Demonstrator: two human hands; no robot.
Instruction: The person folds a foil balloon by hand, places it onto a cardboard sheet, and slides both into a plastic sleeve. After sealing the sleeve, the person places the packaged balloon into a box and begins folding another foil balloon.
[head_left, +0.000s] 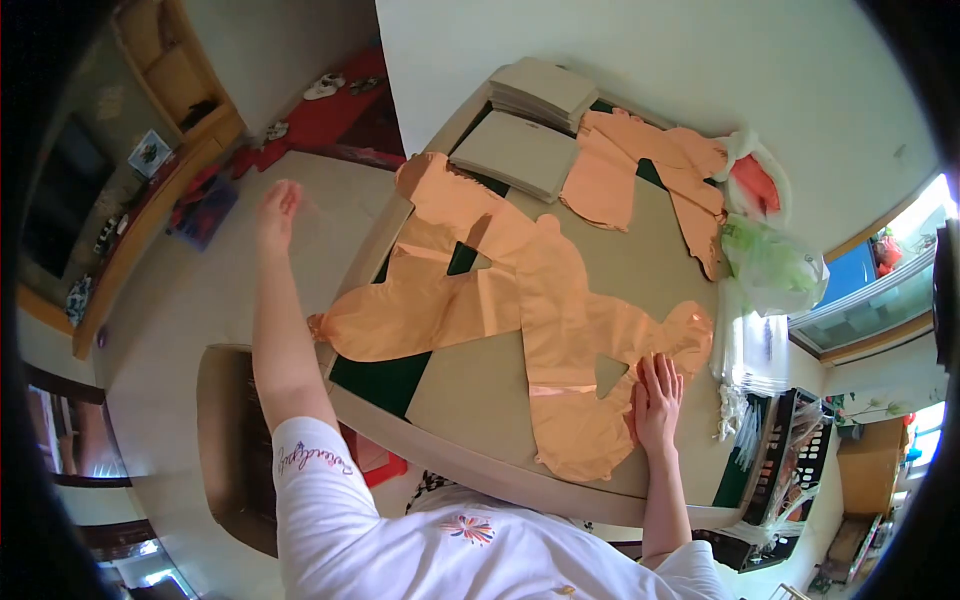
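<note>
My right hand (658, 402) lies flat with fingers stretched out on a flat, uninflated rose-gold foil balloon (560, 345), near its right edge. This balloon has a triangular cut-out. A second rose-gold foil balloon (430, 310) of similar shape lies beside it on the left, the two meeting or overlapping mid-table. My left hand (280, 208) is raised out past the table's left edge, over the floor and apart from the balloons. Its fingers look bent and are smeared by motion, and I make out nothing in them.
At the back of the table (470, 400) stand two stacks of grey-beige boards (515, 155). More rose-gold foil pieces (605, 170) lie beside them. Plastic bags (775, 265) line the right edge, near a black crate (785, 470). An open cardboard box (225, 440) stands on the floor at left.
</note>
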